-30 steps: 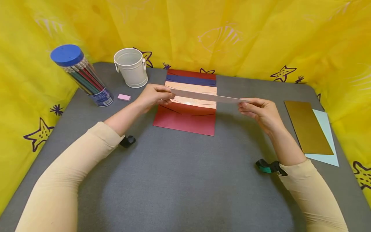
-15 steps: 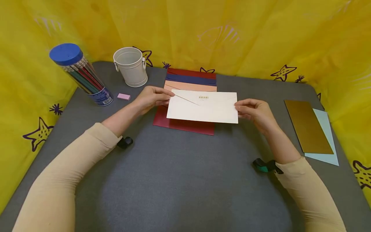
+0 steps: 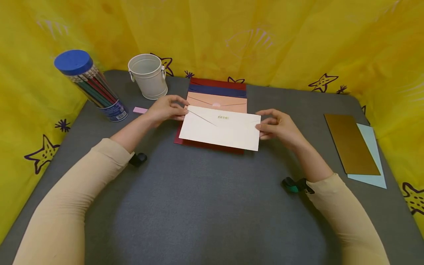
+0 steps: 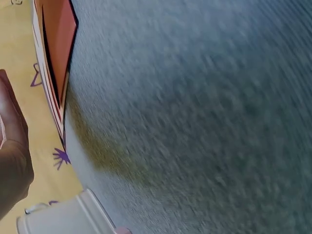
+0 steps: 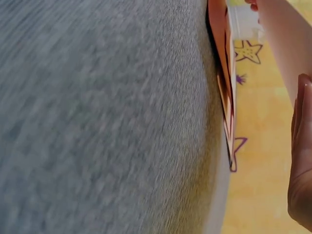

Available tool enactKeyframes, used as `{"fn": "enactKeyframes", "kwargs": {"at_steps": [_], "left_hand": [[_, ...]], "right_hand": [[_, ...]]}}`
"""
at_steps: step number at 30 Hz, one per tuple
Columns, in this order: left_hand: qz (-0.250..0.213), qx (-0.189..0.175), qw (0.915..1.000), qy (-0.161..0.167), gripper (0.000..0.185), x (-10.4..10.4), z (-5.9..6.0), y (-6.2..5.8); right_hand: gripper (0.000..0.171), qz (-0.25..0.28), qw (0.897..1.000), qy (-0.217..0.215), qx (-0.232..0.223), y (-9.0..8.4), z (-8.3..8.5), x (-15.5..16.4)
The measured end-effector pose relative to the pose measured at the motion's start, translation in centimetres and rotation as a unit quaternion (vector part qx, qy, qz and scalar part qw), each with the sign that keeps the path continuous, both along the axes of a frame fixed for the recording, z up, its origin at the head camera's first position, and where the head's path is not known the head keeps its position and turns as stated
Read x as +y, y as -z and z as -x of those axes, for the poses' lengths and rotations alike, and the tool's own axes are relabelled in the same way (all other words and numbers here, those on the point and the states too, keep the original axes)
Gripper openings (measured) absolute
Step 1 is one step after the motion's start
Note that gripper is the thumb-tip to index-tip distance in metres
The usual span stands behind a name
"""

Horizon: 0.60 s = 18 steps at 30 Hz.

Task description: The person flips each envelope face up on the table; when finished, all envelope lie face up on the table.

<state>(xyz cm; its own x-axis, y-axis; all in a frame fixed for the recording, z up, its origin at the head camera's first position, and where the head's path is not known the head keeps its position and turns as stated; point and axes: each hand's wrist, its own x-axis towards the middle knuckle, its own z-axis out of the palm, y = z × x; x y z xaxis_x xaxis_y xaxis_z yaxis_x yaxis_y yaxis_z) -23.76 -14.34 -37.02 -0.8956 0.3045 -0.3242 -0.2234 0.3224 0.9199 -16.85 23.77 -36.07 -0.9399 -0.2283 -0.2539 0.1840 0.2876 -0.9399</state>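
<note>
A cream envelope, flap side up with a small gold print, lies over a stack of envelopes in dark red, navy and peach. My left hand pinches its left end. My right hand pinches its right end. In the left wrist view only the heel of my left hand and the stack's edge show. In the right wrist view the fingers sit beside the cream envelope and the stack's edge.
A white metal pail and a clear pencil tub with a blue lid stand at the back left, with a pink eraser near them. A gold envelope overlaps a pale blue one at the right. Yellow cloth walls surround the grey table.
The cream envelope was held edge-on above the stack. Both hands turned it flat, flap side up, and brought it down and slightly left over the stack.
</note>
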Motion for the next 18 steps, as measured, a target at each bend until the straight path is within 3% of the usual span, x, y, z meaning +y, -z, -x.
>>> {"fn": "enactKeyframes", "kwargs": {"at_steps": [7,14,18], "left_hand": [[0.022,-0.028,0.9994,0.0,0.036,-0.9,0.3,0.4],[0.058,-0.061,0.9964,0.012,0.032,-1.6,-0.1,0.5],[0.074,-0.099,0.9922,0.019,0.023,-2.0,-0.2,0.5]], "right_hand": [[0.038,-0.011,1.0,-0.014,-0.006,0.5,0.7,-1.1],[0.032,-0.045,0.996,-0.029,-0.072,1.0,1.1,-2.3],[0.029,-0.038,0.994,-0.037,-0.098,1.6,1.3,-2.8]]}}
